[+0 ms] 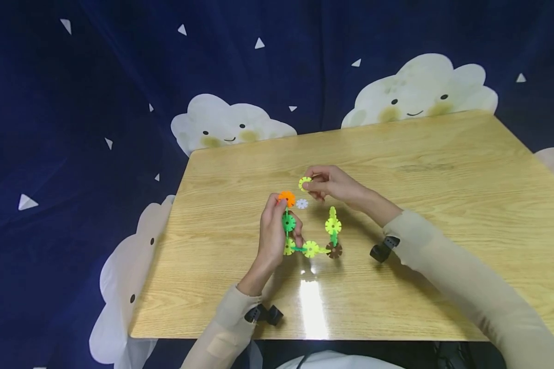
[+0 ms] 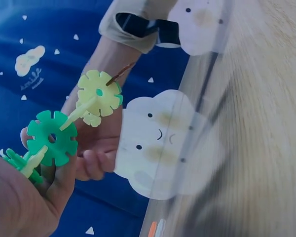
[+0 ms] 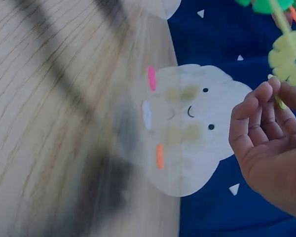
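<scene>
My left hand (image 1: pixel 273 231) grips the snowflake-disc frame (image 1: pixel 310 248) upright on the table (image 1: pixel 443 169), so my right hand (image 1: pixel 332 183), pinching the yellow disc (image 1: pixel 304 183), should line slot to slot above the orange disc (image 1: pixel 287 198)

Snowflake-disc chain (image 1: pixel 310 241) upright, loose yellow-green disc (image 1: pixel 304 183) pinched above

We see a light wood-grain table (image 1: pixel 443 169), glossy. Around it a navy cloth (image 1: pixel 74 102) with small white triangles and cream clouds bearing black dot eyes, smiles, yellowish cheeks. Disc chain (image 1: pixel 310 249): orange disc (image 1: pixel 287 198) on top, green below, then yellow-green, lime and brown. Loose white disc (image 1: pixel 302 204) on the wood. Separate yellow-green disc (image 1: pixel 304 183). Sleeves (image 1: pixel 443 256) are pale beige, with black wrist units
</scene>
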Demonstrator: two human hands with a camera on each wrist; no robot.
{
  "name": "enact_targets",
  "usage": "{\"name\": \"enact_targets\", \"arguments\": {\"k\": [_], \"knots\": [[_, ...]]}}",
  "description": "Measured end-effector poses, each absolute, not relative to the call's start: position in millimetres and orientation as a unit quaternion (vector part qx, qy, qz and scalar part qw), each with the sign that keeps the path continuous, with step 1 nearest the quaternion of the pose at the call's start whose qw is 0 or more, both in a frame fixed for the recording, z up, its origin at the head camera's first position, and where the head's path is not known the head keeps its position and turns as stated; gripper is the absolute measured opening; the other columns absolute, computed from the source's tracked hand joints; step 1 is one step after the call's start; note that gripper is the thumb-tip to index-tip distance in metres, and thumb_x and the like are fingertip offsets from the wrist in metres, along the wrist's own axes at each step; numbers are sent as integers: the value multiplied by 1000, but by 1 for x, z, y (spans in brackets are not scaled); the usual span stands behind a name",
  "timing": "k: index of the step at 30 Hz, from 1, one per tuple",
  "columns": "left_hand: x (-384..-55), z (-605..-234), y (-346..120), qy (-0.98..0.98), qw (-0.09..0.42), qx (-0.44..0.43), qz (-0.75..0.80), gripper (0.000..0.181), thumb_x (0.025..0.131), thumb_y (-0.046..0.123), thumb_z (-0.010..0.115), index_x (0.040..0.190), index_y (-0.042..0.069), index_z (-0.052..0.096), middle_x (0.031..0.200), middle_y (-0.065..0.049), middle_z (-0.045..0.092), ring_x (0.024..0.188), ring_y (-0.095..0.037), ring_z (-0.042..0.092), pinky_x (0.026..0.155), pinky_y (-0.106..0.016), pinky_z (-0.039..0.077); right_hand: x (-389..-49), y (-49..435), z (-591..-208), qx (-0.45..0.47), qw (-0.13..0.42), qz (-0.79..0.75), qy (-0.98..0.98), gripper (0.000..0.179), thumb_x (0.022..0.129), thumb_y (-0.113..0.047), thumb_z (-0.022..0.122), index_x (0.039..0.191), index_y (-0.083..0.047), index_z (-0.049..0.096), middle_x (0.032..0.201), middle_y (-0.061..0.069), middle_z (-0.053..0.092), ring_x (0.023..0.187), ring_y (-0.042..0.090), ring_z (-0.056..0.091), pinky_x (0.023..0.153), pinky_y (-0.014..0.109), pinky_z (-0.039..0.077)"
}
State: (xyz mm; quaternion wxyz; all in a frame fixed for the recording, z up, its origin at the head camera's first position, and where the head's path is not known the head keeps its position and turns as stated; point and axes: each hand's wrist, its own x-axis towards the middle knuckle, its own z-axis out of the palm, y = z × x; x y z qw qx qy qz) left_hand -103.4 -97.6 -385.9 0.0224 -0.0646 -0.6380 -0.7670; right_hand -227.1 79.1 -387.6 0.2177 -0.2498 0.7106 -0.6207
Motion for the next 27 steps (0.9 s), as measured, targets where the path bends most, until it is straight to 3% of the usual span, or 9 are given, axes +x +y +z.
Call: {"name": "enact_targets", "arguments": {"k": [8,13,18,27], "knots": [[-102,-388,-97,-646,20,-55,-761,26,107,29,31,104,7,43,56,-11,52,34,-22,50,33,-40,48,-211,78,-368,-271,209,-640,688,20,99,-12,54,105,6,57,79,16,62,64,23,57,60,32,51],[-102,-388,-99,-648,24,-54,-760,27,107,30,31,104,5,42,55,-11,52,34,-20,49,33,-39,48,-201,76,-359,-316,183,-624,690,17,99,-13,57,110,-1,60,79,19,66,60,26,56,59,32,51],[-103,-388,-100,-654,28,-61,-754,25,107,32,31,101,11,44,55,-9,52,34,-20,49,34,-43,48,-198,74,-359,-342,166,-621,685,15,99,-12,57,113,-5,59,81,19,69,58,30,54,58,34,50],[-103,-387,-99,-657,25,-65,-751,26,107,31,30,106,10,44,55,-8,51,34,-20,50,35,-43,49,-192,73,-350,-356,154,-613,688,14,99,-4,54,111,-4,61,96,25,69,63,41,50,55,29,47]]}}
